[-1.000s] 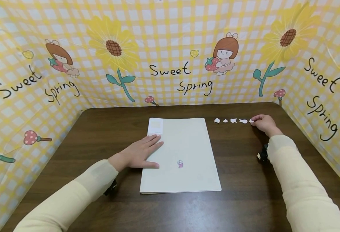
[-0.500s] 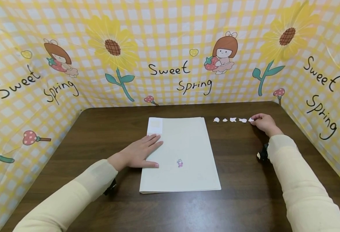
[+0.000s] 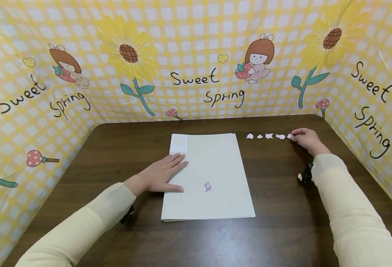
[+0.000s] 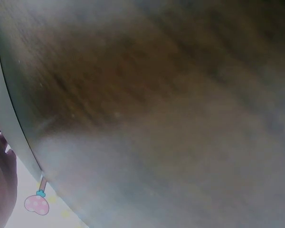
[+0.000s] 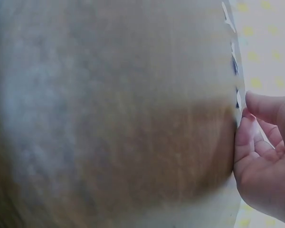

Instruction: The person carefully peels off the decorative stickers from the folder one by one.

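My left hand (image 3: 164, 174) lies flat with fingers spread on the left side of a large off-white folder (image 3: 226, 167). In the left wrist view only a dark edge of that hand (image 4: 2, 175) shows. A small pink and purple character sticker (image 3: 207, 186) is on the folder's lower middle. At the far right, my right hand (image 3: 307, 141) pinches the right edge of a small white cut-out piece (image 3: 289, 136) with thumb and fingertips. In the right wrist view the thumb and index finger of this hand (image 5: 270, 147) nearly meet; what is between them is hidden.
Several other white cut-outs (image 3: 269, 136) form a row right of the folder, near the back of the dark wooden table (image 3: 283, 230). A white label (image 3: 178, 143) marks the folder's upper left corner. A yellow checked cloth (image 3: 189, 48) encloses the back and sides.
My right hand has drawn slightly to the right, uncovering more of the end cut-out, which keeps its place in the row. The left hand stays still. The view tilts slightly.
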Demonstrator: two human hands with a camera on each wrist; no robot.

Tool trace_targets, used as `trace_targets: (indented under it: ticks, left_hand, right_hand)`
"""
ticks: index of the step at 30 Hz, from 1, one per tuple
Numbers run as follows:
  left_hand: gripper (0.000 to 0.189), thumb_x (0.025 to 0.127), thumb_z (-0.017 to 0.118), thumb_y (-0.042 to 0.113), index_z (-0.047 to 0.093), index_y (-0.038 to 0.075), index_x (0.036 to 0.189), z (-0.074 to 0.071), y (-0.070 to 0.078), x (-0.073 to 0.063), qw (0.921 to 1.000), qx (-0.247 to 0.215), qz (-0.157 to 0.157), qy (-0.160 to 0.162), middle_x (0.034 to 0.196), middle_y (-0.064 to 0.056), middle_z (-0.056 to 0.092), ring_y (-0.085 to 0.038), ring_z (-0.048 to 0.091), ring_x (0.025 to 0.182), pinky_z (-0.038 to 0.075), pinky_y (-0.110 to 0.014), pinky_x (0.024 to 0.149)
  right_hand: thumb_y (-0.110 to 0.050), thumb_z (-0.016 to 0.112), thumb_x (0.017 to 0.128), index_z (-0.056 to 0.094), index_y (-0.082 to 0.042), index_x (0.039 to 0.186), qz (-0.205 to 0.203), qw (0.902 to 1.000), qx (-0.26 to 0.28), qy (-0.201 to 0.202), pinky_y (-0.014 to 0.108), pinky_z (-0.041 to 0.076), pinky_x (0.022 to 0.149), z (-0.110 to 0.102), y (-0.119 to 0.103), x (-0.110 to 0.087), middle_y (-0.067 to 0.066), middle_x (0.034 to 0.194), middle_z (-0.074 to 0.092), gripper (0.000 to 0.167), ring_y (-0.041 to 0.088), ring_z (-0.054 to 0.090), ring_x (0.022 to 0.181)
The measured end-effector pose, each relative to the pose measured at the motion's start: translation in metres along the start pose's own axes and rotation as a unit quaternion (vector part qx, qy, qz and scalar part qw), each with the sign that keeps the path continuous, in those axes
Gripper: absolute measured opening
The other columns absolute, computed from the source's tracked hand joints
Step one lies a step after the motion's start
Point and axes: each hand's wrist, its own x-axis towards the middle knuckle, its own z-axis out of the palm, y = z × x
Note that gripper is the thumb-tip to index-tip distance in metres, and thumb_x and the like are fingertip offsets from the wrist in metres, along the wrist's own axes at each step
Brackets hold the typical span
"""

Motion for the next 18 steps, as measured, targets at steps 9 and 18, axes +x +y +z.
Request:
trace_targets:
  ticks: [9, 18]
  left_hand:
    - [0.097, 0.087, 0.036, 0.078, 0.02, 0.012, 0.156, 0.0, 0.002, -0.001, 0.9999, -0.011, -0.002, -0.01, 0.161, -0.013, 0.011, -0.028, 0.006, 0.147, 0.012, -0.043, 0.116]
    - [0.098, 0.086, 0.034, 0.08, 0.02, 0.013, 0.156, -0.002, 0.001, -0.001, 0.9999, -0.011, -0.008, -0.009, 0.161, -0.011, 0.011, -0.026, 0.005, 0.147, 0.012, -0.042, 0.116]
  right_hand:
    - [-0.014, 0.055, 0.099, 0.043, 0.011, 0.133, 0.01, 0.9984, 0.052, -0.021, 0.018, 0.048, 0.073, -0.002, -0.003, -0.004, 0.021, 0.127, 0.046, 0.044, 0.004, 0.053, 0.085]
    - [-0.019, 0.054, 0.101, 0.037, 0.01, 0.14, -0.001, 0.9959, 0.062, -0.066, 0.02, 0.049, 0.078, 0.008, -0.021, -0.013, 0.023, 0.135, 0.043, 0.051, 0.015, 0.055, 0.1]
